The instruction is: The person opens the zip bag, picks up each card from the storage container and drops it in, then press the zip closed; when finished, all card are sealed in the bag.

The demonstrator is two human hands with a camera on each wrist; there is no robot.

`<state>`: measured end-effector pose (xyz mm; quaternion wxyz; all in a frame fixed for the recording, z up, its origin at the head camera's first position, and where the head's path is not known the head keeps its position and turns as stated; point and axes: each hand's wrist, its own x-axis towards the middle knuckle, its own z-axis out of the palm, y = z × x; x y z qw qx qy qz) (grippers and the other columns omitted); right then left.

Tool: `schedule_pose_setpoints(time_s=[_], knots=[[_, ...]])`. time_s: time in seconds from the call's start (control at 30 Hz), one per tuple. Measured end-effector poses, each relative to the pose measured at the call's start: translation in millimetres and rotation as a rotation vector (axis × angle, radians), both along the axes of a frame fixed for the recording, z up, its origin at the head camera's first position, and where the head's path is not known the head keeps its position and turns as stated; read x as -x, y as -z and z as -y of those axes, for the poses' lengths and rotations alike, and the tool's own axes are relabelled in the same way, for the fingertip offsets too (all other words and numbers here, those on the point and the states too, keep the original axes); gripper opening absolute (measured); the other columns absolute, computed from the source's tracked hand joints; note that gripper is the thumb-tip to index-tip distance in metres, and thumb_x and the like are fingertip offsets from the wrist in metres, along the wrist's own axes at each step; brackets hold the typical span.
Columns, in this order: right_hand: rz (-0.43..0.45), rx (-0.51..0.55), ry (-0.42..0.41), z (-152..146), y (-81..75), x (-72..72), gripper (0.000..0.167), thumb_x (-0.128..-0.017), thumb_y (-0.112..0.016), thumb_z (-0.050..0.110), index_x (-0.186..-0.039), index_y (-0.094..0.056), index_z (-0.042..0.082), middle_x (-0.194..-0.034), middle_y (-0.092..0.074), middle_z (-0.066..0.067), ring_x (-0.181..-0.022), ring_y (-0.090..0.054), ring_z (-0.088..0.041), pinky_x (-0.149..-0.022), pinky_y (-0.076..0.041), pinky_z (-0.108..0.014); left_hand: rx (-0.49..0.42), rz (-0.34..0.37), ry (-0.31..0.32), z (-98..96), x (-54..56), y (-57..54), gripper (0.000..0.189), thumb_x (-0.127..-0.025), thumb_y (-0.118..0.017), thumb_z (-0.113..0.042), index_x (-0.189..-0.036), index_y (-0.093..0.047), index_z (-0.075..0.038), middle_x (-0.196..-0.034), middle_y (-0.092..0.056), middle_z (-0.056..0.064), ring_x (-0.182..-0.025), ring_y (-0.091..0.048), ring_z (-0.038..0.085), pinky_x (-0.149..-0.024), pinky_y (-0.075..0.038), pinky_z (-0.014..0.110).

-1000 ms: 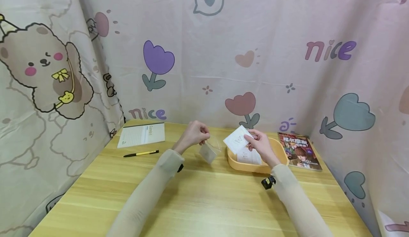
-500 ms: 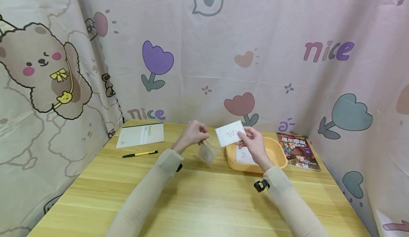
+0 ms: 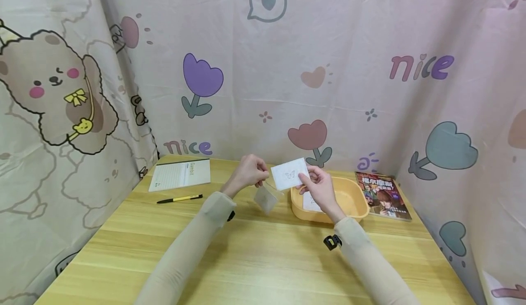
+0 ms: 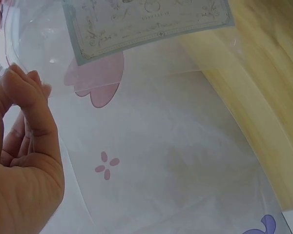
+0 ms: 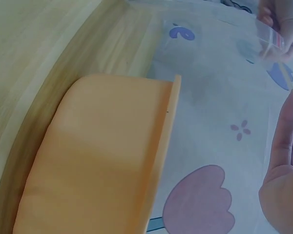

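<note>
My left hand (image 3: 248, 173) pinches the top corner of a clear zip bag (image 3: 276, 188), which hangs over the table. Inside the bag is a printed card (image 4: 151, 24) with ornate lettering and a blue-grey border, seen close in the left wrist view. Between thumb and fingers, my right hand (image 3: 322, 190) grips a white card (image 3: 289, 174) with a small butterfly drawing, raised beside the bag's mouth. Below that hand stands a yellow-orange basket (image 3: 328, 218) with another white card (image 3: 310, 202) in it. In the right wrist view the white card is hidden.
A lined notebook (image 3: 179, 175) lies at the back left, with a yellow and black pen (image 3: 180, 198) in front of it. Right of the basket is a colourful magazine (image 3: 384, 196). A patterned curtain (image 3: 246, 81) hangs close behind the table's back edge.
My right hand has moved left from over the basket, bringing the white card to the bag, and the card has turned. My left hand stays in place with the bag.
</note>
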<state>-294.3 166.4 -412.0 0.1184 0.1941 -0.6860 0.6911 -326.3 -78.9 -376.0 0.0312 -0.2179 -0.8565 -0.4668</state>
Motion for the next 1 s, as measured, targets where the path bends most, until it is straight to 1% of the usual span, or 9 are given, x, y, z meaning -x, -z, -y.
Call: schedule_pose_setpoints(time_s=[0.13,0.23,0.37,0.47,0.6,0.67,0.77,0.9,1.0], knots=[[0.010,-0.062,-0.001,1,-3.5,-1.3,0.026,-0.091,-0.065,0.001,-0.112,-0.061,-0.014,-0.083,-0.070,-0.024,-0.058,-0.068,-0.019,-0.051,-0.059,-0.032,-0.004,0.017,-0.013,-1.4,-0.8,-1.0,0.011,-0.080,-0.064,-0.001,-0.073,-0.071,-0.004,-0.063,-0.067,0.007,-0.047,-0.062,0.018,-0.047,-0.058,0.031],[0.001,-0.136,0.010,5,-14.4,-9.3,0.024,-0.090,-0.065,-0.001,-0.111,-0.062,-0.014,-0.084,-0.068,-0.031,-0.057,-0.068,-0.023,-0.051,-0.059,-0.034,0.005,0.024,-0.020,-2.6,-1.8,-1.2,0.011,-0.080,-0.064,-0.001,-0.072,-0.071,-0.005,-0.065,-0.067,0.007,-0.048,-0.063,0.019,-0.048,-0.058,0.031],[-0.010,-0.228,0.036,11,-29.3,-21.3,0.023,-0.089,-0.065,-0.001,-0.109,-0.064,-0.013,-0.082,-0.067,-0.031,-0.058,-0.068,-0.032,-0.052,-0.059,-0.037,0.025,0.023,-0.028,-4.9,-2.4,-0.8,0.011,-0.081,-0.064,-0.001,-0.073,-0.071,-0.006,-0.067,-0.068,0.006,-0.049,-0.063,0.018,-0.049,-0.059,0.032],[-0.025,-0.295,0.055,16,-32.1,-24.2,0.022,-0.090,-0.065,0.000,-0.109,-0.065,-0.011,-0.081,-0.068,-0.030,-0.059,-0.067,-0.036,-0.052,-0.059,-0.042,0.026,0.020,-0.029,-6.9,-3.1,-1.0,0.011,-0.080,-0.064,-0.001,-0.073,-0.071,-0.005,-0.068,-0.068,0.006,-0.049,-0.063,0.019,-0.049,-0.059,0.032],[-0.033,-0.362,0.071,18,-21.3,-16.3,0.022,-0.091,-0.066,0.004,-0.110,-0.066,-0.007,-0.080,-0.069,-0.026,-0.061,-0.066,-0.041,-0.049,-0.058,-0.040,0.023,0.018,-0.022,-8.7,-4.4,-1.9,0.009,-0.080,-0.064,0.000,-0.074,-0.071,-0.004,-0.068,-0.068,0.007,-0.048,-0.063,0.018,-0.047,-0.058,0.031],[-0.031,-0.379,0.071,18,-14.3,-10.2,0.023,-0.091,-0.066,0.006,-0.110,-0.067,-0.005,-0.078,-0.069,-0.025,-0.060,-0.065,-0.043,-0.046,-0.056,-0.033,0.020,0.018,-0.019,-9.0,-4.8,-2.3,0.010,-0.080,-0.064,0.001,-0.074,-0.070,-0.003,-0.067,-0.068,0.007,-0.047,-0.063,0.018,-0.047,-0.058,0.031],[-0.013,-0.383,0.060,18,-6.5,-2.8,0.023,-0.091,-0.068,0.009,-0.110,-0.068,-0.003,-0.078,-0.069,-0.023,-0.061,-0.064,-0.044,-0.047,-0.056,-0.032,0.018,0.013,-0.018,-9.0,-5.2,-2.7,0.010,-0.080,-0.064,0.001,-0.073,-0.070,-0.003,-0.065,-0.068,0.006,-0.046,-0.063,0.018,-0.047,-0.058,0.032],[0.002,-0.408,0.052,18,-4.9,0.1,0.023,-0.089,-0.070,0.014,-0.110,-0.070,0.002,-0.076,-0.070,-0.016,-0.063,-0.065,-0.042,-0.049,-0.057,-0.038,0.025,0.012,-0.014,-8.7,-4.8,-2.6,0.010,-0.080,-0.064,0.001,-0.073,-0.070,-0.003,-0.064,-0.068,0.006,-0.046,-0.062,0.018,-0.048,-0.059,0.035],[-0.006,-0.461,0.050,20,-5.9,0.2,0.024,-0.088,-0.072,0.016,-0.110,-0.071,0.006,-0.074,-0.069,-0.011,-0.057,-0.063,-0.032,-0.045,-0.054,-0.033,0.029,0.009,-0.010,-8.7,-4.3,-2.5,0.011,-0.081,-0.063,0.001,-0.073,-0.070,-0.004,-0.064,-0.068,0.006,-0.046,-0.063,0.018,-0.048,-0.058,0.033]])
